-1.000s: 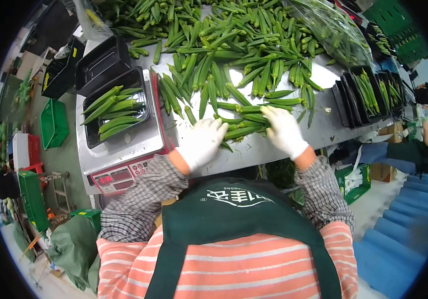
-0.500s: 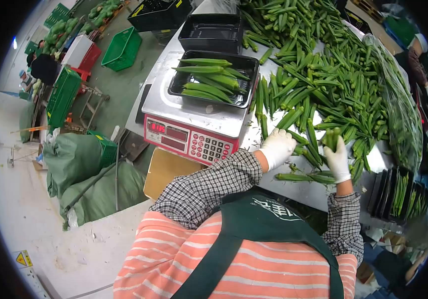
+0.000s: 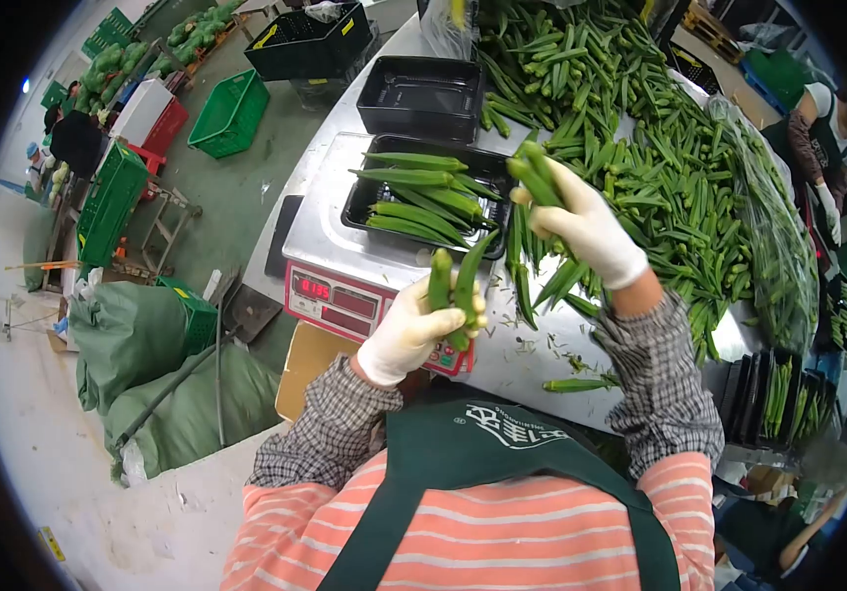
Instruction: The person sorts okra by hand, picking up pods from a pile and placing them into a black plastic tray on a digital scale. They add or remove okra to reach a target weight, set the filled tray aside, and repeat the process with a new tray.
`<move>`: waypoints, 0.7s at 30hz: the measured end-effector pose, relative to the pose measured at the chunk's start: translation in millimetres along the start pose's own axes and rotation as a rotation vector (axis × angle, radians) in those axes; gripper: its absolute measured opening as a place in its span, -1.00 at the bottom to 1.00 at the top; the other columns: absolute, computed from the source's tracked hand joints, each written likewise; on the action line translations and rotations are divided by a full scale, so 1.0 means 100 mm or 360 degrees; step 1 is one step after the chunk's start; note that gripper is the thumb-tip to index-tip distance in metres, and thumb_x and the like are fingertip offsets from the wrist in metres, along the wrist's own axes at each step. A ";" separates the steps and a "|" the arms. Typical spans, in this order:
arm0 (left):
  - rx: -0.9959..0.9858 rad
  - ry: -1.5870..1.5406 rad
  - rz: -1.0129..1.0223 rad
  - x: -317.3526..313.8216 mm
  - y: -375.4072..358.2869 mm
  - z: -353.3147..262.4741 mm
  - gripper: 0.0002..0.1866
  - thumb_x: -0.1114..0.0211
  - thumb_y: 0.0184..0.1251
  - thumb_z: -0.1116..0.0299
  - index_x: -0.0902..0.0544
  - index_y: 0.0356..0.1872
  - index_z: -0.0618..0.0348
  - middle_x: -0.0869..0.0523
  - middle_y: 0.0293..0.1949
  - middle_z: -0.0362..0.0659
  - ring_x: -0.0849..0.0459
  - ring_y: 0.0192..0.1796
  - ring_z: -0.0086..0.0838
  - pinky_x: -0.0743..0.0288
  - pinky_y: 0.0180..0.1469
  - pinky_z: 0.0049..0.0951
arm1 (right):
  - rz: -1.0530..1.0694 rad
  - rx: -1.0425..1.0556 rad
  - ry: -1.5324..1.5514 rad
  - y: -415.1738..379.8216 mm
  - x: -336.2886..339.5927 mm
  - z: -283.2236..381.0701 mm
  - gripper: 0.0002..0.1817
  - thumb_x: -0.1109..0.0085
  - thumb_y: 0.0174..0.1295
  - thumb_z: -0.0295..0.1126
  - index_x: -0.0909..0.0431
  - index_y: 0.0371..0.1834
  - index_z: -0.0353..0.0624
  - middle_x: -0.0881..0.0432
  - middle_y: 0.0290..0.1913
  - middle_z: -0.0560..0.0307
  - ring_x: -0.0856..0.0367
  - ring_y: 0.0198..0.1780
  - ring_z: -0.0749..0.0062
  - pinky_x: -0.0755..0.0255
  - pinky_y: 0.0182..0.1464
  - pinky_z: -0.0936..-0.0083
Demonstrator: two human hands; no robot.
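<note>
Since okra pods [image 3: 440,281] seem light, firm, bruisable, hold them mid-length. Left hand [image 3: 411,330] and right hand [image 3: 589,225] curl around some

Past the left edge of the counter [image 3: 512,360], you have a green plastic crate [image 3: 229,113] on the floor [image 3: 231,202] and, nearer, green sacks [image 3: 123,340].

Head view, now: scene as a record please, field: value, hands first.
left hand: gloved, gripping okra pods upright in front of the scale
right hand: gloved, gripping okra pods near the tray's right end
tray: black, on the scale, several pods inside
scale: metal plate, red front, display lit
beyond tray: second black tray
okra pile: loose, spread over the table
far right: clear plastic bag of okra
</note>
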State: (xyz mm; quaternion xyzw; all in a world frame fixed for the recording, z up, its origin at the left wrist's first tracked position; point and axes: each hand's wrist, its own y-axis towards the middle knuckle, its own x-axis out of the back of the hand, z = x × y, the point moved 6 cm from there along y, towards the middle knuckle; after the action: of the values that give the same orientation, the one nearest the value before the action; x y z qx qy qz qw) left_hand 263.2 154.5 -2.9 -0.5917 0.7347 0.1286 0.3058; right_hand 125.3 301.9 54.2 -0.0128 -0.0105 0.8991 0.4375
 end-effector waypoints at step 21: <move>-0.0931 0.0214 -0.0775 1.69 -1.13 -1.47 -0.61 -0.24 0.19 0.52 -0.41 0.05 0.30 -0.56 -0.11 -0.07 -0.57 -0.07 -0.30 -0.50 -0.04 -0.34 | -0.0076 0.0672 -0.1748 0.98 -0.82 0.17 -0.73 -0.20 0.11 -0.33 -0.59 -0.14 -0.19 -0.60 -0.18 0.03 -0.53 -0.06 0.11 -0.44 -0.01 0.30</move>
State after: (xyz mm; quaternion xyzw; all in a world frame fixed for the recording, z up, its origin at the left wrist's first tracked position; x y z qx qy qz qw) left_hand 307.9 -90.3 29.0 -0.8182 0.5234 0.2172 0.0968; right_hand 97.9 177.0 69.7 0.5424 -0.0566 0.7465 0.3812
